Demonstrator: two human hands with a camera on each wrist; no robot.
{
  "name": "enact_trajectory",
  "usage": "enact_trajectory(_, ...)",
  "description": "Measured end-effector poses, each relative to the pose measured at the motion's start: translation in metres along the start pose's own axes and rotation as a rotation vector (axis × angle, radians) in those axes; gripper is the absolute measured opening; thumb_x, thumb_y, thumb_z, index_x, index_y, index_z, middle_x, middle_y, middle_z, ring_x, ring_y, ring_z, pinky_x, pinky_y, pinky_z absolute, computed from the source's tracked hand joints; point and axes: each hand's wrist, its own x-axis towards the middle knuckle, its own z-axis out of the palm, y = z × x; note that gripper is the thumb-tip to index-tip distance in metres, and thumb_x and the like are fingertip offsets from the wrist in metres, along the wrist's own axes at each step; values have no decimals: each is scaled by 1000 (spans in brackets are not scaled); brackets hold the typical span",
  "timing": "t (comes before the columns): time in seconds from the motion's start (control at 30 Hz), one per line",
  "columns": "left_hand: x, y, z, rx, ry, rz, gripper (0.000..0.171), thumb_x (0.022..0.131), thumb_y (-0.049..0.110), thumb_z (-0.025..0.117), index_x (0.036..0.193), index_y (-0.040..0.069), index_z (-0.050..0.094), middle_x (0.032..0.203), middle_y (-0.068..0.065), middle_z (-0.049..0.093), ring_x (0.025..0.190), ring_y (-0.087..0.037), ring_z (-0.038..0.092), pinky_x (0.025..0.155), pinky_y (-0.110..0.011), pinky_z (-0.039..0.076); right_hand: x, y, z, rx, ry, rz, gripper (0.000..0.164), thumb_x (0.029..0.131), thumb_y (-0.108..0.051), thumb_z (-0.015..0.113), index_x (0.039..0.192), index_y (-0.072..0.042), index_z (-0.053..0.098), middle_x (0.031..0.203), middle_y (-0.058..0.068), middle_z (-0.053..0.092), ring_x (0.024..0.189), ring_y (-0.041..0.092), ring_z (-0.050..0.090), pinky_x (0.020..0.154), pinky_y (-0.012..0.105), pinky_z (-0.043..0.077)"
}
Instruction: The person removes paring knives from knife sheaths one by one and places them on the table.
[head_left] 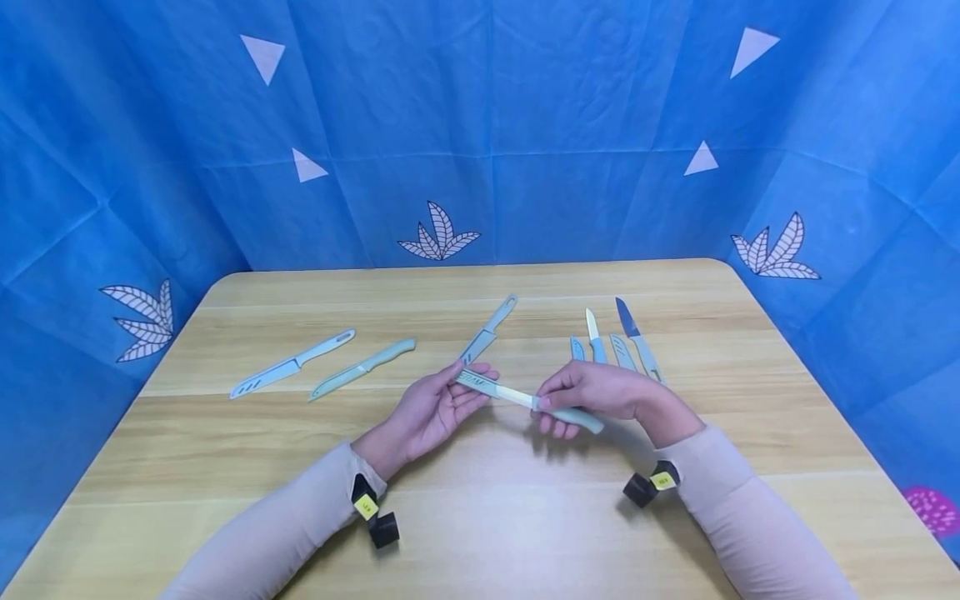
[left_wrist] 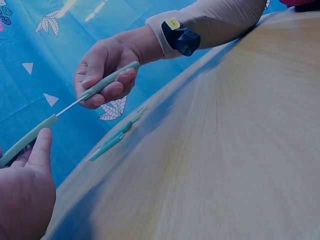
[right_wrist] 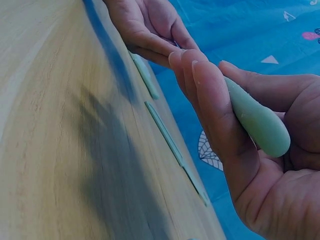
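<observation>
My left hand [head_left: 435,412] pinches a pale green blade sheath [head_left: 477,382] between thumb and fingers, above the table. In my right hand [head_left: 600,390] is the light green handle [right_wrist: 262,125] of a kitchen knife, gripped between thumb and curled fingers. The knife's pale blade [head_left: 516,397] is partly inside the sheath, with a bare stretch showing between the two hands. The left wrist view shows this bare blade edge-on as a thin strip. Just beyond my left hand lies a sheathed blue-green knife [head_left: 495,319], its near end partly covered by the fingers.
Two more sheathed knives, one light blue [head_left: 292,364] and one green [head_left: 362,369], lie at the left. Behind my right hand are a small white-bladed knife [head_left: 597,348], a dark-bladed knife [head_left: 628,317] and two loose sheaths [head_left: 622,352]. A blue curtain [head_left: 487,108] borders the wooden table [head_left: 510,533].
</observation>
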Motion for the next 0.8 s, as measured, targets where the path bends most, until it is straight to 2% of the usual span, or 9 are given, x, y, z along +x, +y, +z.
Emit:
enact_trajectory(0.2, -1, 0, -2, 10, 1, 6, 43, 106, 23, 43, 138, -7, 41, 127, -21, 61, 130, -34, 47, 107, -39, 43, -4, 1, 0, 1, 8, 11, 32, 99, -14, 58, 113, 15, 62, 91, 20, 70, 74, 19, 68, 67, 31, 61)
enact_trajectory(0.43, -4, 1, -1, 7, -16, 10, 43, 106, 22, 44, 137, -7, 43, 127, -20, 61, 125, -32, 53, 108, -39, 41, -7, 2, 1, 29, 20, 11, 32, 99, -12, 57, 114, 16, 59, 94, 26, 69, 74, 21, 67, 67, 31, 62)
enact_trajectory(0.67, -7, 6, -2, -15, -22, 25, 42, 106, 22, 45, 137, -7, 44, 128, -21, 60, 131, -34, 45, 107, -39, 43, -9, 2, -1, 7, 32, -14, 33, 99, -13, 57, 115, 17, 57, 98, 33, 65, 73, 21, 67, 65, 31, 61)
enact_trajectory(0.8, -7, 9, -3, -27, -8, 46, 46, 105, 22, 45, 139, -8, 40, 129, -23, 59, 132, -34, 44, 107, -38, 43, -12, 2, -3, 8, 44, -8, 34, 99, -14, 58, 114, 16, 57, 100, 37, 63, 73, 21, 67, 65, 31, 61)
